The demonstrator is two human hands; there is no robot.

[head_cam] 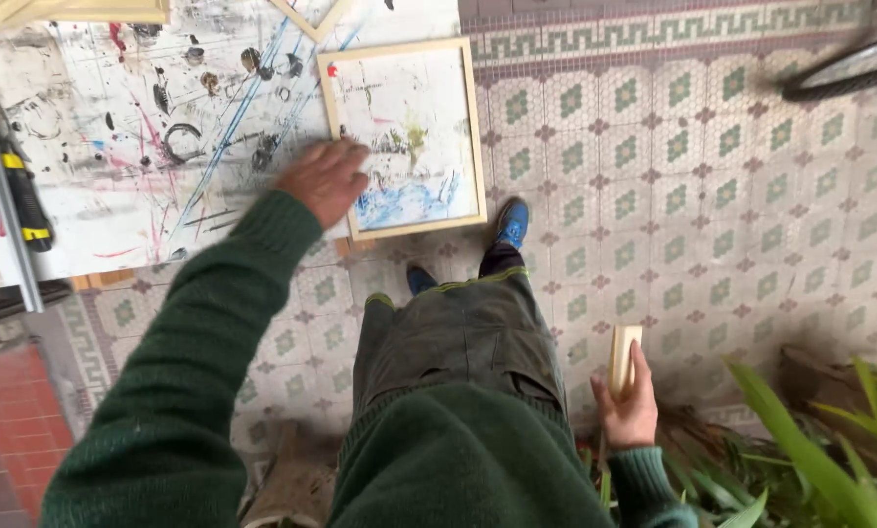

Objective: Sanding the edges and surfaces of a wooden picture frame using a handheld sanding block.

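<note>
— Head view: what is seen in the upper middle of the frame?

— A square panel in a pale wooden frame (402,137) is laid flat at the right edge of a paint-stained white board (145,127). Its surface is marked with blue strokes low down and a greenish smear near the middle. The left hand (326,179) is stretched out at the panel's lower left corner, palm down, fingers spread and loosely open; nothing is gripped by it. Whether the fingertips are touching the frame cannot be told, as the hand is blurred.

— And the other hand?

— The right hand (630,406) is held low in the lower right of the frame, well apart from the panel, and is closed around a short pale wooden block (623,358), which is held upright with its upper end clear of the fingers.

— What is shown between the two hands?

— Grey-green trousers and a dark green sweater are seen from above in the lower middle, with blue shoes (512,223) set on the patterned tile floor (702,196) just below the panel's lower right corner.

— And at the edges?

— A yellow-and-black handled tool (23,196) is laid at the far left on the stained board, beside a metal rail. Green plant leaves (830,460) are seen in the lower right corner, near the hand with the block. A dark curved object is blurred in the upper right corner.
</note>
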